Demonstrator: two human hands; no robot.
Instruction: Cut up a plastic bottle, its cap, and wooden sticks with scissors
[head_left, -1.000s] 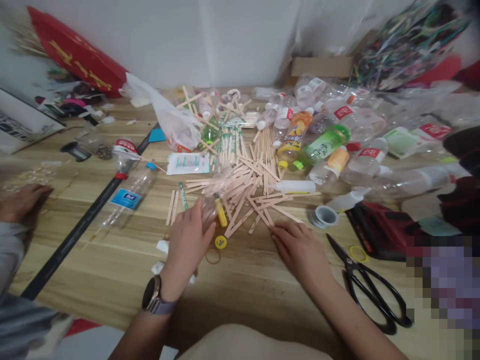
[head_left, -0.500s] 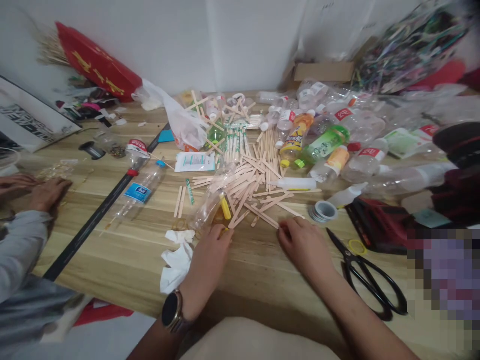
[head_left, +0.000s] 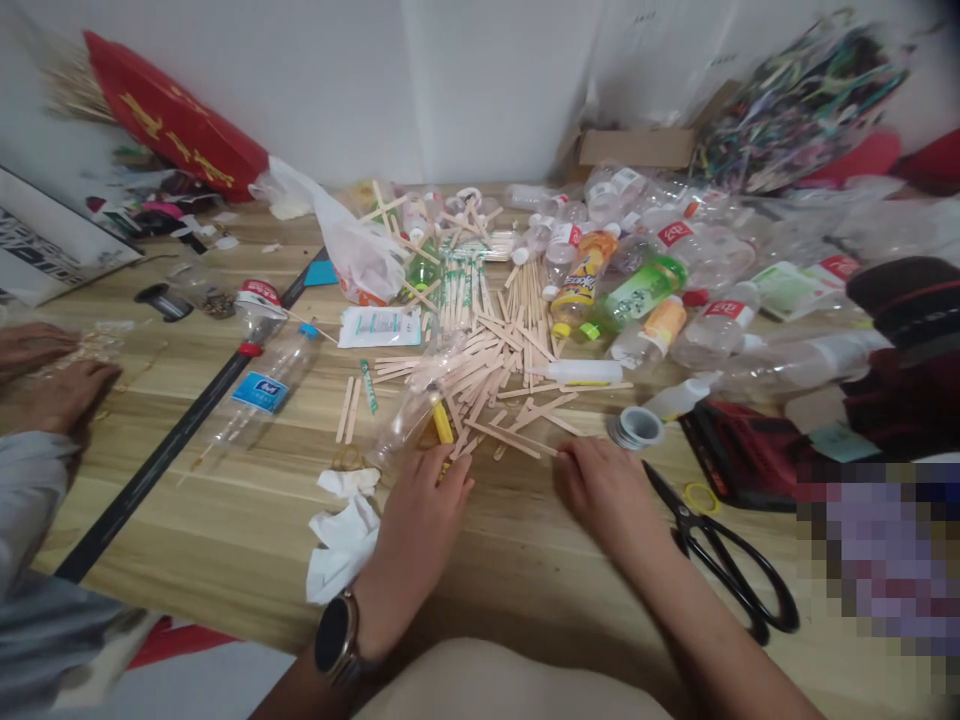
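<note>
Head view shows the right hand (head_left: 611, 495) low over the bench (head_left: 517, 545), fingers drawn together and pinching the near end of a flat, pale wooden stick (head_left: 510, 438), which slants across the front edge of a splayed pile (head_left: 491, 365) of similar smooth strips with rounded ends. The left hand (head_left: 424, 505) is loosely curled, its fingertips at a small yellow piece just in front of the pile; whether it grips anything I cannot tell. Beside it lie a thin, glossy clear bottle (head_left: 401, 425), a stubby yellow tube (head_left: 442, 422) and soft, crumpled white tissue (head_left: 341, 545). Near the right hand sit a round, ridged grey ring (head_left: 636, 428) and black scissors (head_left: 697, 520) with long looped handles. Behind, green-and-white paper wrappers (head_left: 463, 285) lie in a row, with crinkled, transparent plastic bottles (head_left: 724, 315) heaped to the right. The bench top is wood-grained, in pale and brown streaks.
</note>
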